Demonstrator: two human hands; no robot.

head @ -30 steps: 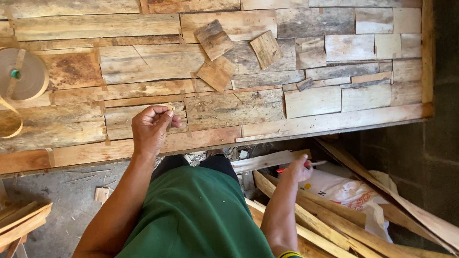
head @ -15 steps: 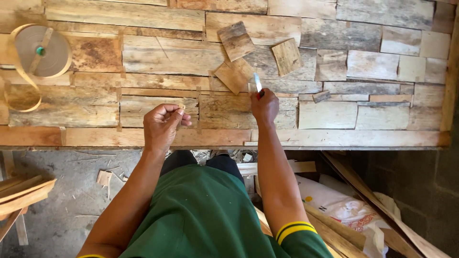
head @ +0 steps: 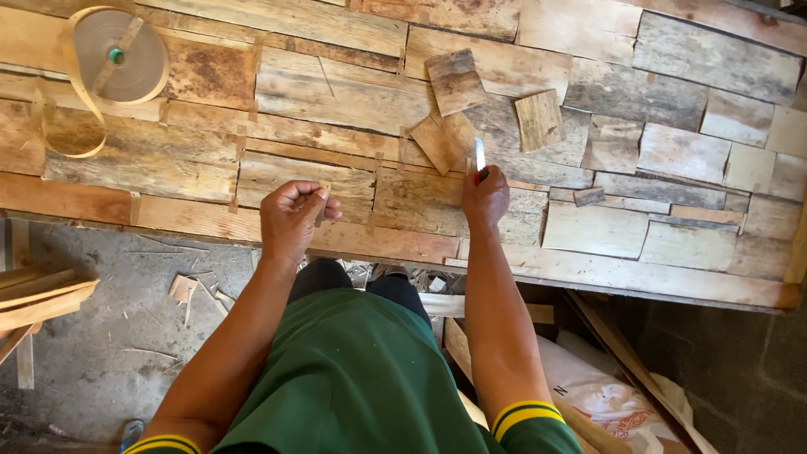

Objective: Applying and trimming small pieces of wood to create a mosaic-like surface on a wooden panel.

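Wooden veneer pieces, patched edge to edge, cover most of the panel [head: 353, 109] lying across the view, so the surface looks largely laid; three loose squares [head: 454, 81] lie on top near its middle, not yet fitted, and they appear to be what is left. Just below those squares, the right hand [head: 484, 200] is clenched around a knife [head: 480, 160] with a red grip, its pale blade pointing up toward them and resting on or just over the panel. Left of the knife, the left hand [head: 290, 220] pinches a small sliver of tape [head: 323, 188] between thumb and fingers above the panel's near edge. At the panel's far left corner sits a tape roll [head: 118, 57], its loose end curling down.
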